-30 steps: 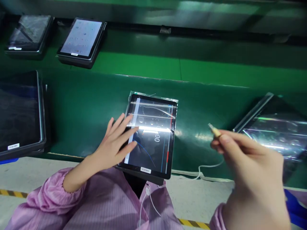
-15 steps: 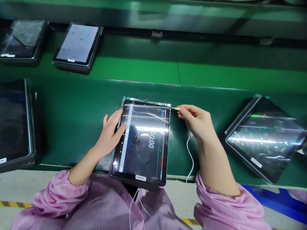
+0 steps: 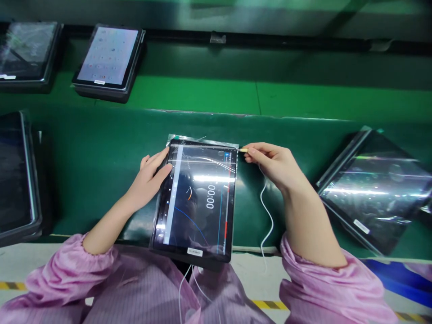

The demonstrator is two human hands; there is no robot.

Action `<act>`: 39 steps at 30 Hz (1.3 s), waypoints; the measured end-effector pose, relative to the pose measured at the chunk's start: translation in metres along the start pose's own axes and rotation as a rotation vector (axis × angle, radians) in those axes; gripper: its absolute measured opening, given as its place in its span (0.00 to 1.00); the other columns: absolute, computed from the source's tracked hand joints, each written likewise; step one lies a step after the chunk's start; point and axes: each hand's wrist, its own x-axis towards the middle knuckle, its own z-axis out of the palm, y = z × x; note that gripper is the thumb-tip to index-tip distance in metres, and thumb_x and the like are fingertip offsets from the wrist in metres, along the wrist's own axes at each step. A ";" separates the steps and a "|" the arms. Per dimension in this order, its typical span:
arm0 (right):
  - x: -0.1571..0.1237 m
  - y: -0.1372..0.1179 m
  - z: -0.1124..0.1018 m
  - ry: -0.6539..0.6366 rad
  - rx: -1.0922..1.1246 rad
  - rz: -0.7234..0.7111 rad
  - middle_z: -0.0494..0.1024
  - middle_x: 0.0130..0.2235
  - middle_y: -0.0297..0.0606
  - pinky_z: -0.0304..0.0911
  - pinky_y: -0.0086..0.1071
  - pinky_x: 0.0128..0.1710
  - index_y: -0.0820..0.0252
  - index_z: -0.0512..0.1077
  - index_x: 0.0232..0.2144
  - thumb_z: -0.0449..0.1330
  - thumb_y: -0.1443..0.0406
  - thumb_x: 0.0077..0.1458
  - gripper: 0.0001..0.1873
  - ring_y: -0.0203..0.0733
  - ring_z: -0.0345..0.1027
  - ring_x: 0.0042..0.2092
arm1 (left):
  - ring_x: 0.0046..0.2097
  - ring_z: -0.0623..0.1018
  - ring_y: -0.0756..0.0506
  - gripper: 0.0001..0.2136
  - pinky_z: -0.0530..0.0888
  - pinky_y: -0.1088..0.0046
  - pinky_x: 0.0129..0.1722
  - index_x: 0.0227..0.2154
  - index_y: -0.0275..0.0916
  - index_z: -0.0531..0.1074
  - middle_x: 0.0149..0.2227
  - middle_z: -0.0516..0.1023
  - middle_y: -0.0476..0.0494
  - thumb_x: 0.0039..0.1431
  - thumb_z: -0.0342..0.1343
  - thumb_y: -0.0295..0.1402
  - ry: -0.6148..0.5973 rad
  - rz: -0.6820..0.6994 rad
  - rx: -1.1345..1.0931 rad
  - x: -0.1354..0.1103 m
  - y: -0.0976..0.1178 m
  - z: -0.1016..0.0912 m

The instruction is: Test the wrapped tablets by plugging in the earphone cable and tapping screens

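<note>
A black tablet (image 3: 189, 207) lies on the green bench before me, its screen lit with "00:00" and a blue curve. Clear film covers it and juts past the far edge. My left hand (image 3: 146, 180) holds its left side near the far corner, thumb over the screen border, fingers along the edge. My right hand (image 3: 270, 162) pinches a slim yellow plug (image 3: 242, 150) at the tablet's right side, near the far corner. How far the plug is in I cannot tell. From this hand hangs a white cable (image 3: 265, 207).
Film-covered tablets lie at far right (image 3: 374, 193) and at the left edge (image 3: 13, 175). Beyond the bench, on the brighter green surface (image 3: 202, 94), lie a lit tablet (image 3: 108, 56) and a dark one (image 3: 29, 49). White wires (image 3: 180, 292) hang by my pink smock (image 3: 145, 288).
My right hand has moved slightly left, nearer the tablet's edge, and less of the plug's tip shows. My left hand keeps its place on the tablet. The whole view has shifted a little.
</note>
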 end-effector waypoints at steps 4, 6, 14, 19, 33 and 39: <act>0.000 -0.005 -0.001 -0.057 0.028 0.016 0.83 0.34 0.39 0.74 0.34 0.37 0.54 0.83 0.34 0.75 0.45 0.43 0.23 0.41 0.74 0.34 | 0.69 0.67 0.39 0.23 0.46 0.47 0.73 0.60 0.47 0.73 0.65 0.72 0.47 0.67 0.50 0.47 0.043 -0.001 -0.057 0.007 0.001 -0.005; 0.000 -0.008 -0.001 -0.067 -0.010 -0.001 0.83 0.34 0.39 0.75 0.36 0.38 0.54 0.83 0.35 0.75 0.45 0.44 0.23 0.42 0.75 0.34 | 0.69 0.68 0.38 0.22 0.48 0.47 0.73 0.59 0.49 0.74 0.64 0.73 0.49 0.65 0.53 0.46 0.049 -0.001 -0.061 0.008 0.000 -0.007; -0.005 -0.017 0.001 -0.074 -0.116 -0.080 0.83 0.34 0.38 0.74 0.37 0.36 0.54 0.82 0.34 0.73 0.49 0.48 0.17 0.43 0.76 0.34 | 0.70 0.67 0.37 0.23 0.50 0.49 0.73 0.59 0.48 0.74 0.65 0.71 0.47 0.62 0.55 0.44 0.004 -0.023 -0.068 0.011 0.000 -0.010; -0.005 -0.021 0.006 -0.061 -0.221 -0.134 0.84 0.34 0.41 0.73 0.36 0.38 0.60 0.81 0.36 0.66 0.60 0.56 0.09 0.42 0.77 0.35 | 0.71 0.65 0.38 0.24 0.49 0.51 0.73 0.60 0.46 0.73 0.67 0.68 0.46 0.63 0.53 0.43 -0.012 -0.009 -0.018 0.014 -0.001 -0.010; -0.239 -0.034 0.076 -0.853 -0.335 -0.355 0.78 0.55 0.43 0.75 0.37 0.54 0.54 0.74 0.57 0.52 0.67 0.72 0.17 0.43 0.77 0.54 | 0.74 0.58 0.39 0.33 0.33 0.53 0.73 0.72 0.47 0.52 0.74 0.54 0.44 0.66 0.51 0.46 -0.150 0.151 0.030 0.015 -0.021 -0.001; -0.265 0.012 0.082 -0.630 -0.337 -0.276 0.82 0.47 0.43 0.77 0.38 0.49 0.55 0.78 0.48 0.48 0.63 0.74 0.17 0.45 0.79 0.49 | 0.74 0.58 0.35 0.39 0.34 0.50 0.73 0.72 0.49 0.50 0.74 0.53 0.42 0.61 0.57 0.50 -0.158 0.169 0.064 0.009 -0.017 -0.003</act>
